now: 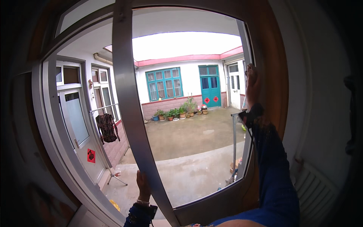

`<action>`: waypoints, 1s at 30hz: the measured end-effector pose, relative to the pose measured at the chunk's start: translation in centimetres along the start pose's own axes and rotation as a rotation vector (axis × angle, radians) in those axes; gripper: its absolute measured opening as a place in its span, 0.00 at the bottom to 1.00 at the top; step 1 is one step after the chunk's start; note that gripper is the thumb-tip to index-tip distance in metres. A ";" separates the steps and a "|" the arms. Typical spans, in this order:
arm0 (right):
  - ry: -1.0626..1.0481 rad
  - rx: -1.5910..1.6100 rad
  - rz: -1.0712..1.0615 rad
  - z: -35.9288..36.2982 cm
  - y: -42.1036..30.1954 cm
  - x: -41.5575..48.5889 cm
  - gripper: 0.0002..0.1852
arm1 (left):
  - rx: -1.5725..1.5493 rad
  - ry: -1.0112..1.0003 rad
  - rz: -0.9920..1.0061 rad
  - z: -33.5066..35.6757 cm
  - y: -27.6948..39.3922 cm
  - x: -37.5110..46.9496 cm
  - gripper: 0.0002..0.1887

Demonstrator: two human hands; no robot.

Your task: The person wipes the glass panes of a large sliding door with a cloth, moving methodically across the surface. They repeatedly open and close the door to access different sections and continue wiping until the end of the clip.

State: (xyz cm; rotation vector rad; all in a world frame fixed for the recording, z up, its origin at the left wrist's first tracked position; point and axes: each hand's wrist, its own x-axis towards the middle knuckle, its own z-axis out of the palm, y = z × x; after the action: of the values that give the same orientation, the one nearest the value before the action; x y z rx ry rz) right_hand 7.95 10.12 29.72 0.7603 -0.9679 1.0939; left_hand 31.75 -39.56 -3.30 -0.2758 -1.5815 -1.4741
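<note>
In front of me is a metal-framed glass door panel (123, 93), with a gap to its left. My left hand (143, 185) is at the lower part of the panel's left stile, its fingers along the frame edge; how far they wrap round is hidden. My right hand (252, 82) is raised to the right edge of the glass, touching or close to the frame there. Something small near its fingertips is too unclear to name. Both sleeves are dark blue, with a dark device at each wrist.
Outside, a patterned top (107, 127) hangs on a metal drying rack (105, 107) at the left. Potted plants (183, 110) stand along the far wall. A white radiator (314, 181) is at the lower right, and cardboard boxes (234, 166) lie beyond the glass.
</note>
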 end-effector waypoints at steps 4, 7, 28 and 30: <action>0.158 -0.264 -0.059 3.9 3.1 6.8 0.18 | -0.080 0.000 -0.058 0.3 -0.1 0.2 0.14; 0.216 -0.428 -0.097 7.5 4.2 12.8 0.17 | -0.079 0.016 -0.079 0.4 -0.6 0.5 0.14; -0.517 0.158 -0.990 31.1 -17.3 7.6 0.07 | -0.176 0.009 -0.102 0.9 -2.7 3.1 0.11; -0.602 0.083 -0.835 28.6 -13.7 9.7 0.09 | -0.156 0.015 -0.081 0.7 -3.0 3.2 0.11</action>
State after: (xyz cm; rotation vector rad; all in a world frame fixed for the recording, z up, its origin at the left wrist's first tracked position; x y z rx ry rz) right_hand 15.16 -15.51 49.48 1.4410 -0.9456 0.1635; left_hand 27.58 -41.01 -2.87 -0.2922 -1.4836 -1.6619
